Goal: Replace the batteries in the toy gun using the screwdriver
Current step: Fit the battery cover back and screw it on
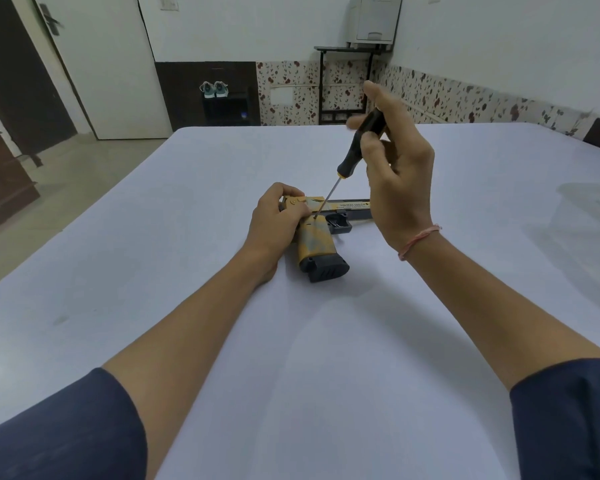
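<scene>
A yellow and grey toy gun (pixel 317 242) lies flat on the white table (pixel 291 358), barrel to the right, grip toward me. My left hand (pixel 278 216) presses down on its rear end and holds it steady. My right hand (pixel 394 168) grips the black handle of a screwdriver (pixel 355 145), held tilted. The thin metal shaft runs down and left, and its tip touches the gun's side at the top of the grip. No batteries are in sight.
A clear plastic container (pixel 593 209) sits faintly at the right edge of the table. Beyond the table are a white door (pixel 111 64), a pair of shoes (pixel 214 89) on a dark shelf and a small stand with a printer (pixel 373 20).
</scene>
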